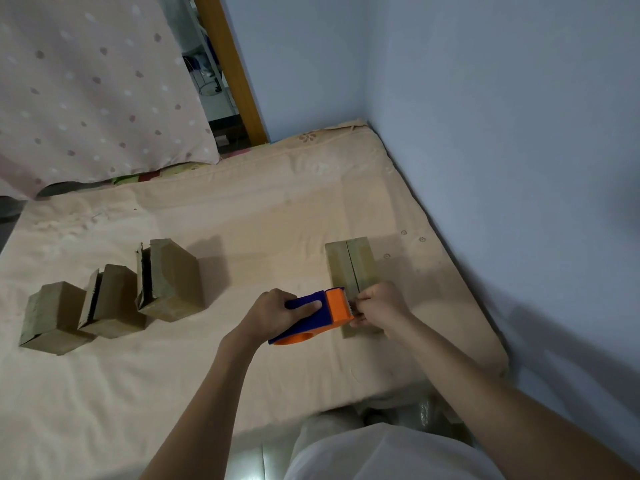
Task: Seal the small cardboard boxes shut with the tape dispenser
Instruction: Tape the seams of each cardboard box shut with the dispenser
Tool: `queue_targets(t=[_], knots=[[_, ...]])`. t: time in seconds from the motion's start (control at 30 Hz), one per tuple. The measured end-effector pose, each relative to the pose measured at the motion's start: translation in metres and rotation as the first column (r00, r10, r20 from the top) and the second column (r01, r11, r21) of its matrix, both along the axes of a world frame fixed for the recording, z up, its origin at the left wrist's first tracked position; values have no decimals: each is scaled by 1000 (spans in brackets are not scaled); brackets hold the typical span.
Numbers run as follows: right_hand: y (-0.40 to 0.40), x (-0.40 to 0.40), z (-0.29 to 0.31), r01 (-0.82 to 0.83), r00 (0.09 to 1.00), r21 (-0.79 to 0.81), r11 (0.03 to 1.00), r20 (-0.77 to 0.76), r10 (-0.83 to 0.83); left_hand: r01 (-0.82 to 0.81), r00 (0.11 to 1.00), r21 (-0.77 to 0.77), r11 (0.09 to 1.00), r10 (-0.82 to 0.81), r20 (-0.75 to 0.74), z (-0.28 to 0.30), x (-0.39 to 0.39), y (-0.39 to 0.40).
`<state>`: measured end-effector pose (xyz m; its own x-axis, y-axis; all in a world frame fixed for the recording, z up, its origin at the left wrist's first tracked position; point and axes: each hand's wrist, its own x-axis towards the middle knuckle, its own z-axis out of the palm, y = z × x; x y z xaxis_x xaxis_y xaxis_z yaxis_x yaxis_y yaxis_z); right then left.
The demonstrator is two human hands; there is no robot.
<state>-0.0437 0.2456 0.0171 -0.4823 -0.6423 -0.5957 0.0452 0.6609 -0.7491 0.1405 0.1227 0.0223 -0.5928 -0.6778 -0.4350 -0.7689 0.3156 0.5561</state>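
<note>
A blue and orange tape dispenser (322, 315) is held just above the bed, and my left hand (273, 313) grips its blue handle. My right hand (379, 304) pinches at the toothed front of the dispenser, fingers curled over the near end of a cardboard box (353, 268). That box lies flat with its two top flaps closed and a seam running down its middle. Three more small cardboard boxes stand in a row at the left: one (173, 282), a second (110, 303) and a third (55, 317).
Everything lies on a bed with a beige sheet (242, 220). A blue wall (519, 168) runs along the right side. A dotted pink curtain (86, 91) hangs at the back left beside a wooden door frame (228, 67). The bed's near edge is by my legs.
</note>
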Motion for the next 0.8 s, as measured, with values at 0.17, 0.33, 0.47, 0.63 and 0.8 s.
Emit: queue_targets(t=[0.17, 0.33, 0.47, 0.63, 0.8], knots=[[4, -1, -8, -43, 987, 72, 996, -150, 53, 49, 998, 25, 998, -50, 25, 3, -3, -1], [4, -7, -3, -20, 981, 72, 997, -189, 34, 70, 997, 36, 997, -71, 27, 9, -9, -2], [6, -7, 0, -57, 971, 65, 996, -230, 71, 95, 995, 35, 995, -96, 29, 9, -13, -3], [21, -41, 1, 25, 958, 55, 998, -286, -8, 105, 992, 6, 994, -105, 71, 6, 4, -16], [37, -61, -11, -8, 973, 46, 999, -232, 18, 110, 982, -22, 994, -105, 155, 0, 13, -23]])
